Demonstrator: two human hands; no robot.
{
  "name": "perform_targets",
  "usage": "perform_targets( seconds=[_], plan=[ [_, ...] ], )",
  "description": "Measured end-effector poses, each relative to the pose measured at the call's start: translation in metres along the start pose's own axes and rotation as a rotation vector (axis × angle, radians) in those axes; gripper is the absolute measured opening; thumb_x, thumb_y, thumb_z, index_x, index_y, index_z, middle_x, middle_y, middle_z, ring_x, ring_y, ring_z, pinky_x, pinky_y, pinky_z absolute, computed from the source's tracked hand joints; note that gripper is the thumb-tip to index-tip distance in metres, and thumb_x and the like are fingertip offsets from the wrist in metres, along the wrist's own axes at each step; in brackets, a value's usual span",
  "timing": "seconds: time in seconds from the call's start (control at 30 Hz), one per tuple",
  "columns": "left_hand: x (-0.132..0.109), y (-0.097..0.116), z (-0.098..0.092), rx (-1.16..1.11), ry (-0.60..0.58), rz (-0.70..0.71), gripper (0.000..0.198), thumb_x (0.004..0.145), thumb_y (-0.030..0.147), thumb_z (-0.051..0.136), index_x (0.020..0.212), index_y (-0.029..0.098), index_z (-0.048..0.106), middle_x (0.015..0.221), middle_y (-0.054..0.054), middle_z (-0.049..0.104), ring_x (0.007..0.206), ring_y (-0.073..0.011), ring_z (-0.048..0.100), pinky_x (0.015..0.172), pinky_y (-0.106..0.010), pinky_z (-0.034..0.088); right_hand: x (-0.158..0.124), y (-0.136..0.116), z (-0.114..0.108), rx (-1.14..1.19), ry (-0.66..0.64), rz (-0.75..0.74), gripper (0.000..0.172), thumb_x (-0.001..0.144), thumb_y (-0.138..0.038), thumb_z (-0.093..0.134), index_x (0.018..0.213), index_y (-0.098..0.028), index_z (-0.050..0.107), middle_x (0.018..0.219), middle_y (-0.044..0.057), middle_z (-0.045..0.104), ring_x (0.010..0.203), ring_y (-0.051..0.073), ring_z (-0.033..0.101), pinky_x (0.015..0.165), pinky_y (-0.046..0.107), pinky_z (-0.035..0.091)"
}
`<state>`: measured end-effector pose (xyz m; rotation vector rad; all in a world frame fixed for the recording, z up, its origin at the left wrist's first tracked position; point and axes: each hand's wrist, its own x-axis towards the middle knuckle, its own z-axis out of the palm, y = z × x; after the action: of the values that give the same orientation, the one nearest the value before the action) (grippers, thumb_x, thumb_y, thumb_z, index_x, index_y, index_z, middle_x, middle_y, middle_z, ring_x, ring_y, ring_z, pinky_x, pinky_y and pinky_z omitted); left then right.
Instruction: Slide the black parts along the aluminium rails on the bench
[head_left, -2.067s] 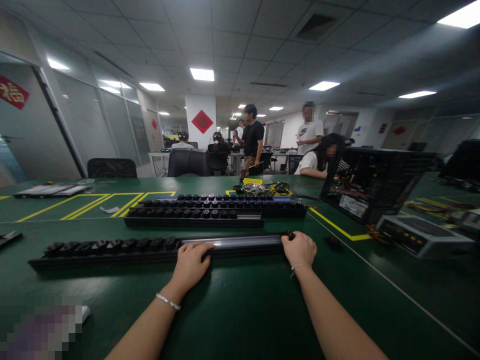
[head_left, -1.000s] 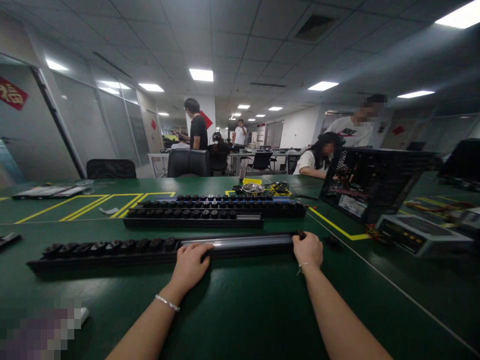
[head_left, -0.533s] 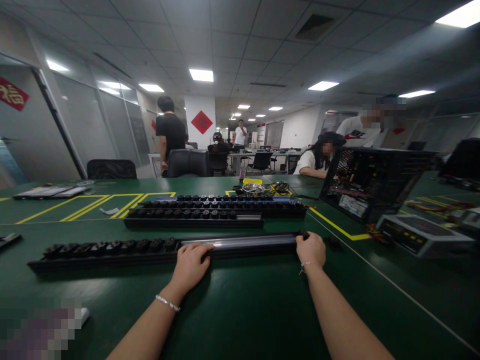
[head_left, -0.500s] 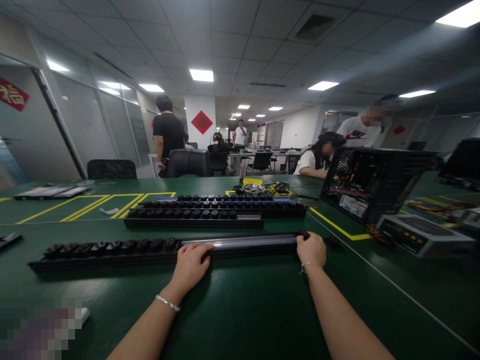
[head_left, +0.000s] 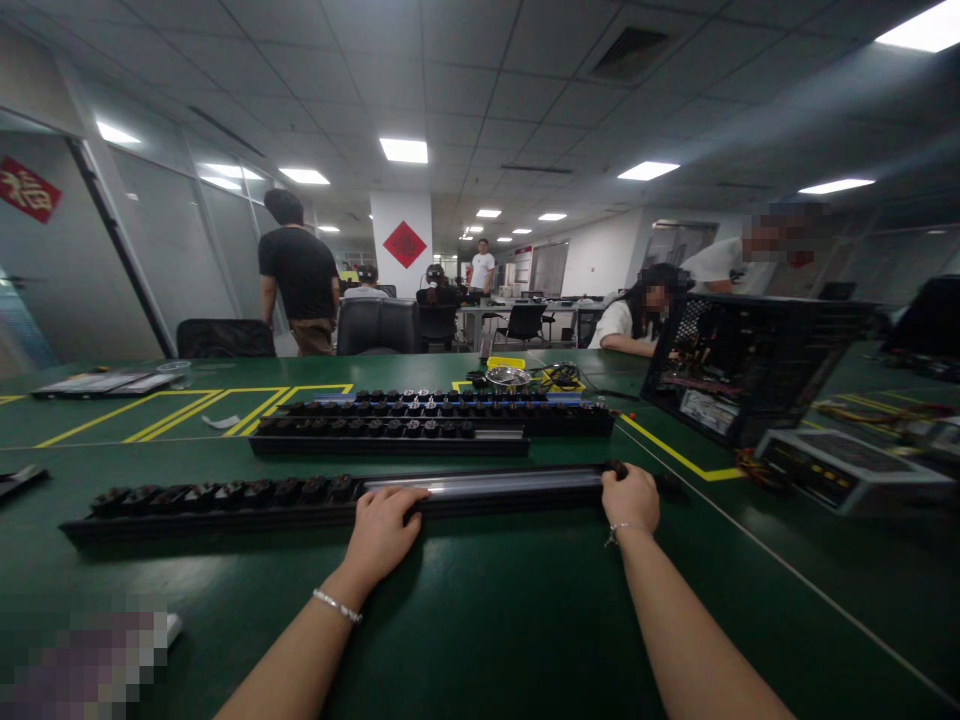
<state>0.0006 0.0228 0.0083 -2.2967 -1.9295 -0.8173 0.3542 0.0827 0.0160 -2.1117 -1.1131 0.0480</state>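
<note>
A long black rail (head_left: pixel 510 506) with a shiny channel lies crosswise before me on the green table. Several small black socket-like modules (head_left: pixel 225 495) sit in its left part; the right part of the channel is bare. My left hand (head_left: pixel 384 522) grips the rail near its middle, fingers over the top and thumb at the front side. At the rail's right end, my right hand (head_left: pixel 631 498) is closed on a small black module (head_left: pixel 616 468), which shows just above the fingers. Most of that piece is hidden by the hand.
Behind lie more black rails (head_left: pixel 390 443) with modules, and a round metal dish (head_left: pixel 508 377). To the right stand an open computer case (head_left: pixel 750 370) and a power supply unit (head_left: pixel 847 470). Co-workers are across the table; one person (head_left: pixel 298 265) stands at the back left.
My right hand has shifted slightly right with the small black module. My left hand stays on the rail. The person in black at the back has moved left.
</note>
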Motion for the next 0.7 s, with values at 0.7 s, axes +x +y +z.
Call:
perform_targets(
  seconds=[0.7],
  plan=[
    [0.0,0.002,-0.002,-0.007,-0.017,-0.018,0.034,0.076,0.023,0.048,0.106,0.033,0.06,0.107,0.0,0.065,0.104,-0.0188,0.052,0.094,-0.041,0.027,0.019,0.018,-0.008,0.039,0.067,0.116,0.042,0.077,-0.035,0.041,0.107,-0.013,0.06,0.108,0.016,0.057,0.089,0.027,0.055,0.074,0.036,0.047]
  ],
)
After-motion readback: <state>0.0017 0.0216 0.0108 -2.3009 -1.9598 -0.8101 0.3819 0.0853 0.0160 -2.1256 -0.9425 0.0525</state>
